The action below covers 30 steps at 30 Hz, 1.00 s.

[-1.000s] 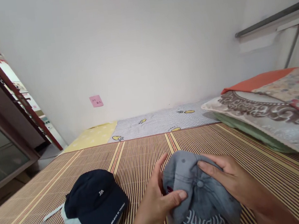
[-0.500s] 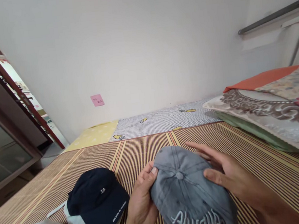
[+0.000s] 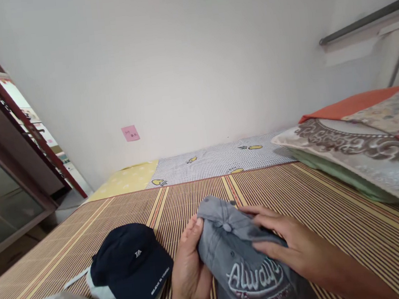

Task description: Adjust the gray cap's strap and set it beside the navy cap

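Two bare hands grip a faded grey denim baseball cap embroidered "Always", held low over a brown-and-tan striped bamboo sleeping mat that covers most of the bed. Beyond the mat, a grey checked sheet with yellow motifs runs along the white wall, and a silver-and-brown patterned pillow lies at the right edge. The left hand closes on the cap's crown from the side, fingertips curled over the seam near the top button. The right hand presses its fingers flat across the crown from the other side, pinching the fabric inward. Just left of the hands, a navy baseball cap with a small white logo rests on top of a pale cap. A small pink sticky note clings to the wall above.
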{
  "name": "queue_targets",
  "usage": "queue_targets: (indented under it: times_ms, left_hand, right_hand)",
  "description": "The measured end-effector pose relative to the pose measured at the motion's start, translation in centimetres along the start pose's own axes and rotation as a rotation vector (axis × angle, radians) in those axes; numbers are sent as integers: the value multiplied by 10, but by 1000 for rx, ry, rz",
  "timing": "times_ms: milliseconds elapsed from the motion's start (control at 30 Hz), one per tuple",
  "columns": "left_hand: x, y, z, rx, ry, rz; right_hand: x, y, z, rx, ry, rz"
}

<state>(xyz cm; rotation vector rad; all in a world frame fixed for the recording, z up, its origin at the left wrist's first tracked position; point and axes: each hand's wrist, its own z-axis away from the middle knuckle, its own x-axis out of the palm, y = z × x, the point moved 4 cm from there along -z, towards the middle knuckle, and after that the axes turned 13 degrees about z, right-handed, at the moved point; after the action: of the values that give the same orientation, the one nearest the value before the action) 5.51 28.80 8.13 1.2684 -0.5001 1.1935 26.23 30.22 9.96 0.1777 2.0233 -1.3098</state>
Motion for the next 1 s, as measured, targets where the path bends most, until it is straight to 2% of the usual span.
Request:
queue_targets:
  times_ms: [67, 167, 267, 367, 467, 633, 733, 833, 933, 1000]
  left_hand:
    - [-1, 0, -1, 5, -52, -49]
    - [2, -2, 0, -44, -307, -235]
    - [5, -1, 6, -65, -539, -431]
    - [10, 4, 12, 2, -628, -556]
    - [13, 6, 13, 62, -655, -666]
    - [7, 0, 7, 39, -615, -823]
    - [5, -2, 8, 20, -645, -822]
    - [2, -5, 9, -48, -660, -735]
    - [-2, -9, 7, -98, -605, -636]
    - [-3, -12, 6, -134, -566, -577]
  right_hand:
    - [-3, -6, -3, -35, 82, -25]
    - [-9, -2, -3, -17, 236, -69]
    - [-13, 8, -1, 51, 327, -76]
    - [-14, 10, 0, 69, 366, -81]
    - [-13, 7, -1, 75, 379, -50]
    - [-12, 4, -1, 69, 390, 23]
    - [-12, 2, -1, 63, 367, 18]
    - [-9, -2, -2, 65, 248, -56]
    - [-4, -9, -2, 51, 82, -50]
    - [-1, -13, -1, 23, 46, -24]
